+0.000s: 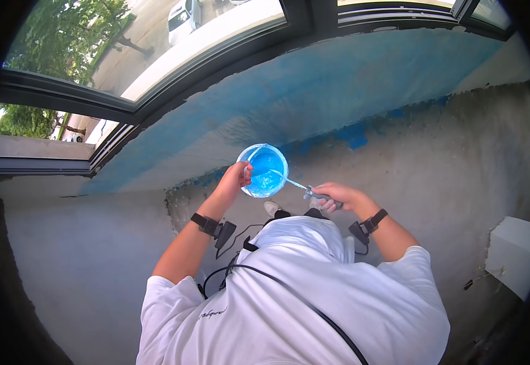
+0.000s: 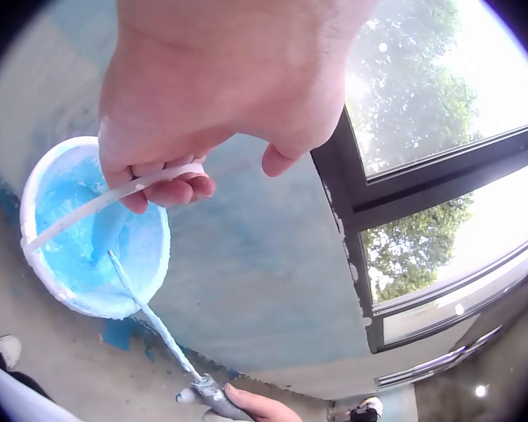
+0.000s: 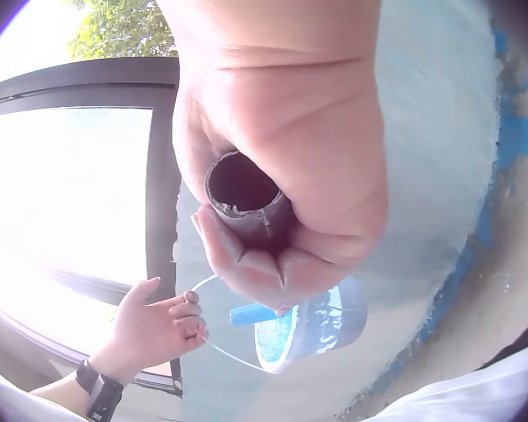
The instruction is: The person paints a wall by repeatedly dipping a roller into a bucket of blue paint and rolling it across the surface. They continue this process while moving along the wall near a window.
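A white bucket [image 1: 281, 159] with blue paint [image 1: 266, 176] inside hangs from its thin white handle [image 2: 86, 209]. The left hand [image 1: 236, 176] has its fingers curled round that handle, at the bucket's left side in the head view. In the right hand [image 1: 341, 196] is the grey grip [image 3: 255, 220] of a paint-coated tool, its hollow end facing the right wrist camera. The tool's thin rod [image 2: 161, 330] runs over the rim into the bucket. A blue part [image 3: 253, 314] of the tool shows at the bucket's mouth; its head is partly hidden.
A dark window frame [image 1: 216, 67] borders the wall [image 1: 338, 79], which is partly covered in blue. Blue patches [image 1: 355, 137] mark the wall's base. A white box [image 1: 516, 255] stands at the right. A black cable [image 1: 301, 298] crosses the shirt.
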Motion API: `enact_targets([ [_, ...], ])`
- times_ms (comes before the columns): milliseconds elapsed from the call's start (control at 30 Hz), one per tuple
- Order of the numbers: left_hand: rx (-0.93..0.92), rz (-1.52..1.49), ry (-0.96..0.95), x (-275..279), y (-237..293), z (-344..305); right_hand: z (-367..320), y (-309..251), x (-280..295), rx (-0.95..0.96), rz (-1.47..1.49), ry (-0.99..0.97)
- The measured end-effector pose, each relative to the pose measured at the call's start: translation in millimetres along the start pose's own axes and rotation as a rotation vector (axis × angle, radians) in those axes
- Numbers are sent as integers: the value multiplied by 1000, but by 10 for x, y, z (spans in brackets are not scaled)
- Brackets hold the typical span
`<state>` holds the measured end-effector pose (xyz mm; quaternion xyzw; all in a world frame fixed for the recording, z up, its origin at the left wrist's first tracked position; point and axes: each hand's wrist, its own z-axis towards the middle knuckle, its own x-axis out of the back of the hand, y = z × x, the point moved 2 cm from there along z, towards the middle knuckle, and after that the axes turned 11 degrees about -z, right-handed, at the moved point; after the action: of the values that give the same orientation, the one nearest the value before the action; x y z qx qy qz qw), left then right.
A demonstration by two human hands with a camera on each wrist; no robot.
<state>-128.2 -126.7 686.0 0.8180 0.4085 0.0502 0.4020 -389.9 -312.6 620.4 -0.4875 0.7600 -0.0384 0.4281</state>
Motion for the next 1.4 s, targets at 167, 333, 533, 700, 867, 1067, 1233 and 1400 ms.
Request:
enact_targets([
  [167,19,-42,14,-53,47,-90,-61,2,-55,46,-292,119],
  [333,-17,-50,-9,-9,4,-129,-28,68,-165,81,-509,176],
  [533,43,-51,36,219,-95,-111,146,6,-269,164,-793,264],
  [700,60,-83,85,456,-127,-228,238,-83,-409,205,-1002,335],
  [867,45,-100,73,821,-218,-355,438,-145,-744,159,-1044,366],
  [1067,-10,-101,113,1230,-300,-497,830,-156,-1154,110,-1071,285],
  [1233,-9,-214,128,1383,-287,-696,823,-248,-1664,34,-1028,338],
  [1400,-51,-225,72,1601,-227,-899,833,-319,-2087,-57,-1025,384],
])
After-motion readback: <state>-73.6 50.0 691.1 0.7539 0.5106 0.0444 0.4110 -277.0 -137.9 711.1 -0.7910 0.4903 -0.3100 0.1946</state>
